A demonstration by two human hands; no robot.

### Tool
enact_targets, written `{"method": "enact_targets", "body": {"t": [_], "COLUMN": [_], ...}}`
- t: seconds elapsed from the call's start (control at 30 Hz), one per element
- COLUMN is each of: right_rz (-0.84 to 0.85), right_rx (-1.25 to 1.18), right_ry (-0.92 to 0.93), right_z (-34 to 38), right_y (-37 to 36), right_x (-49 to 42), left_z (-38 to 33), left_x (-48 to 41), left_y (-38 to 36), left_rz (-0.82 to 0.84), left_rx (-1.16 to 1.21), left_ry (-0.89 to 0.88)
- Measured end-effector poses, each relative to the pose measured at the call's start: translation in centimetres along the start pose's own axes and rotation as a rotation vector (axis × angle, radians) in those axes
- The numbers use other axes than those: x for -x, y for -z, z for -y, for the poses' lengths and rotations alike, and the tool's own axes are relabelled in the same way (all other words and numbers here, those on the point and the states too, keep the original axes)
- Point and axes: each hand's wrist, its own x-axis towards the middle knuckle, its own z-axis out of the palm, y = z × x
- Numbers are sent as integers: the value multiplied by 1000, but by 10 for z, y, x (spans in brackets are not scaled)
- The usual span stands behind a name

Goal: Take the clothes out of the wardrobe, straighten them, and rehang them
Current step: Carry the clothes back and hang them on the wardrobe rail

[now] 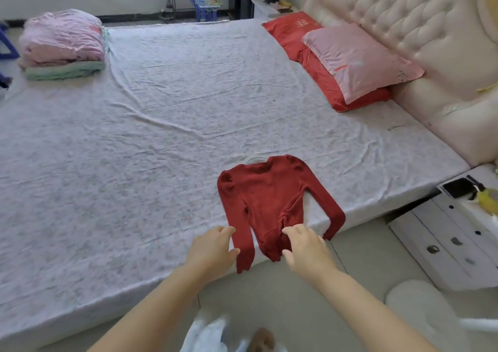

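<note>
A red ribbed long-sleeved top (265, 195) lies flat near the front edge of the bed (134, 141), its hem and sleeve ends hanging over the edge. A white hanger (252, 157) sticks out of its neckline, hook pointing away from me. My left hand (215, 249) is spread beside the left sleeve, fingers touching it. My right hand (305, 246) rests with fingers apart at the hem, fingertips on the bunched fabric. Neither hand visibly grips the cloth.
A stack of folded pink and green bedding (63, 44) sits at the bed's far left corner. Red and pink pillows (350, 60) lie against the padded headboard (420, 33). A white nightstand with drawers (452, 238) stands to the right; a white round rug (420, 316) covers the floor.
</note>
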Motion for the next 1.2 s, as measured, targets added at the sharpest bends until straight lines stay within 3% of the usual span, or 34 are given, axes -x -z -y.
{"method": "enact_targets", "body": {"t": [0.63, 0.93, 1.2], "right_rz": [174, 288, 234], "right_rx": [-60, -51, -64], "right_ry": [43, 140, 159], "right_z": [-67, -92, -120], "right_y": [20, -31, -120], "right_x": [-267, -425, -552], "left_z": [13, 53, 88], "left_x": [-239, -348, -442], "left_y": [36, 3, -70], "left_rz": [58, -6, -28], "left_rx": [126, 193, 158], "left_ry": [141, 299, 324]}}
